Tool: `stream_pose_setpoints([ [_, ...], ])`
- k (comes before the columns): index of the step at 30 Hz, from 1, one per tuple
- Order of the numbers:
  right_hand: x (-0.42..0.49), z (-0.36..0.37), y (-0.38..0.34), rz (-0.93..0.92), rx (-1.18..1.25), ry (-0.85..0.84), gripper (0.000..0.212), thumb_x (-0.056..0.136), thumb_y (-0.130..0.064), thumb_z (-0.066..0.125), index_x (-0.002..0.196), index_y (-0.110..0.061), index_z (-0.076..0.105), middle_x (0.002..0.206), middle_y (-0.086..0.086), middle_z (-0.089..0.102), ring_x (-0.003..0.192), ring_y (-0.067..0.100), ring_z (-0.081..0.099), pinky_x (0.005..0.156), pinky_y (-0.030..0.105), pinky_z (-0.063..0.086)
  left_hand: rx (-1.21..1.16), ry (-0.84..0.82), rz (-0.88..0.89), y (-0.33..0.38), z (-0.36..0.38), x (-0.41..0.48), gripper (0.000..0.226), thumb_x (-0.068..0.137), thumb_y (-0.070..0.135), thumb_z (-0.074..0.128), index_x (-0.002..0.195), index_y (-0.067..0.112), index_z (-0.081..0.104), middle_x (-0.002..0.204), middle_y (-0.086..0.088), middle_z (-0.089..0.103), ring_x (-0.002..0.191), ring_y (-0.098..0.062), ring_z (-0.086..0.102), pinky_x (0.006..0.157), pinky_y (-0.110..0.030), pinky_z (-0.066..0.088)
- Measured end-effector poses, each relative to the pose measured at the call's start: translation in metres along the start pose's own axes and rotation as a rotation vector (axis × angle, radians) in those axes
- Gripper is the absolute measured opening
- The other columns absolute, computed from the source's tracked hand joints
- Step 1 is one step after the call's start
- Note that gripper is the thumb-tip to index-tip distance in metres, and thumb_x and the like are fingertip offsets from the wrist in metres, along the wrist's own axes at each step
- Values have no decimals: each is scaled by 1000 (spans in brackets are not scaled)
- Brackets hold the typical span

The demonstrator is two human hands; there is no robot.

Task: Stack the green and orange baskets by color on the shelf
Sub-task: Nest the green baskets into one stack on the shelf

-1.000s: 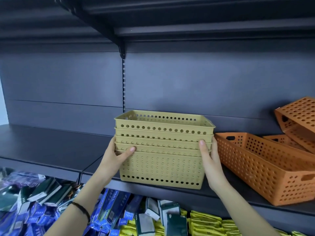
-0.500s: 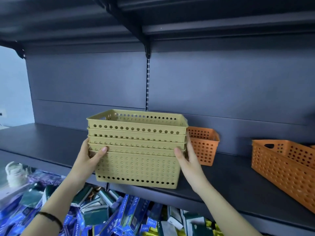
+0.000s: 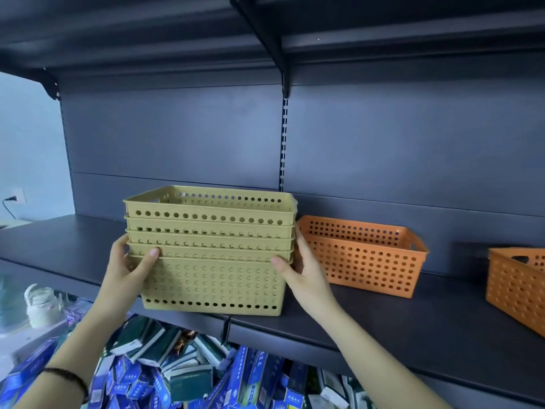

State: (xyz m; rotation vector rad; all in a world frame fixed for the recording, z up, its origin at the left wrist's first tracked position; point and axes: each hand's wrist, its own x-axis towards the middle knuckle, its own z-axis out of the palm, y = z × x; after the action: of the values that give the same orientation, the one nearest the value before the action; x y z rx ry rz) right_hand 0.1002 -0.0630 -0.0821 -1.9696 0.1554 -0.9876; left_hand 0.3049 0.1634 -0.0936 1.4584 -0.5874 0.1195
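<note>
I have my left hand (image 3: 129,267) and right hand (image 3: 303,270) clamped on the sides of the green basket stack (image 3: 211,249), resting at the shelf (image 3: 413,317) front edge. An uneven push could tip it off, or shove the orange basket (image 3: 365,258) beside it.

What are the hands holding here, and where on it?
Both the left hand and right hand grip the nested green basket stack by its two short ends, near the lower rims.

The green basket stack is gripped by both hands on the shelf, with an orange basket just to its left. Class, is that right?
Not quite. The head view shows the orange basket right of the green basket stack; both hands, left hand and right hand, do grip it on the shelf.
</note>
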Motion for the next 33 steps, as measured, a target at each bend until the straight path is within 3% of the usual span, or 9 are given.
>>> stream_pose_setpoints([
  [4, 9, -5, 8, 38, -94, 61, 49, 90, -36, 59, 136, -32, 43, 136, -16, 49, 124, 3, 46, 105, 26, 39, 79, 51, 13, 0, 5, -1, 66, 81, 50, 65, 136, 31, 33, 129, -3, 54, 108, -24, 57, 90, -48, 48],
  [8, 3, -49, 29, 2, -509, 461, 31, 90, -27, 60, 118, -14, 62, 121, 3, 61, 118, 21, 50, 100, 34, 38, 129, 118, 30, -3, 19, -7, 61, 88, 42, 60, 140, 30, 30, 122, 3, 51, 106, -23, 54, 87, -41, 42],
  [11, -2, -88, 49, 89, -791, 666, 39, 83, -15, 64, 121, -14, 60, 128, 9, 57, 126, 32, 39, 105, 46, 33, 134, 174, 54, 1, 31, -16, 59, 88, 40, 61, 137, 28, 32, 113, -3, 58, 100, -22, 53, 83, -39, 40],
  [14, -7, -116, 57, 272, -934, 562, 56, 83, -23, 64, 136, -18, 46, 147, 6, 40, 138, 33, 23, 109, 54, 22, 119, 216, 53, 8, 47, -27, 58, 86, 40, 63, 134, 26, 33, 106, -3, 61, 97, -22, 55, 81, -39, 42],
  [17, -15, -135, 58, 350, -1066, 433, 63, 83, -25, 62, 141, -22, 37, 151, 1, 32, 139, 35, 15, 112, 57, 12, 181, 253, 56, 14, 63, -39, 63, 77, 55, 67, 125, 33, 33, 118, 0, 58, 106, -20, 57, 79, -45, 45],
  [23, -31, -152, 37, 267, -1275, 523, 36, 79, -6, 64, 112, -19, 63, 118, 5, 58, 118, 34, 32, 105, 66, 10, 255, 272, 55, 23, 79, -49, 70, 71, 57, 70, 124, 31, 32, 132, -7, 40, 117, -29, 50, 85, -54, 45],
  [27, -47, -167, 31, 67, -1209, 550, 22, 77, -6, 68, 96, -16, 73, 99, 5, 63, 106, 27, 35, 99, 61, 20, 121, 267, 80, 20, 81, -50, 71, 65, 63, 68, 122, 37, 33, 125, -1, 51, 118, -32, 53, 90, -57, 47],
  [30, -57, -182, 28, 68, -1113, 541, 15, 80, -13, 66, 92, -17, 73, 98, 3, 61, 107, 25, 37, 99, 57, 21, 132, 351, 81, 21, 90, -61, 68, 73, 47, 67, 129, 27, 34, 127, -8, 54, 120, -34, 51, 94, -56, 45],
  [33, -66, -201, 27, 80, -1076, 556, 11, 77, -16, 68, 86, -16, 74, 95, 4, 60, 107, 27, 38, 103, 57, 19, 250, 489, 126, 32, 116, -89, 70, 74, 24, 66, 135, 8, 35, 141, -20, 39, 130, -41, 34, 107, -54, 29],
])
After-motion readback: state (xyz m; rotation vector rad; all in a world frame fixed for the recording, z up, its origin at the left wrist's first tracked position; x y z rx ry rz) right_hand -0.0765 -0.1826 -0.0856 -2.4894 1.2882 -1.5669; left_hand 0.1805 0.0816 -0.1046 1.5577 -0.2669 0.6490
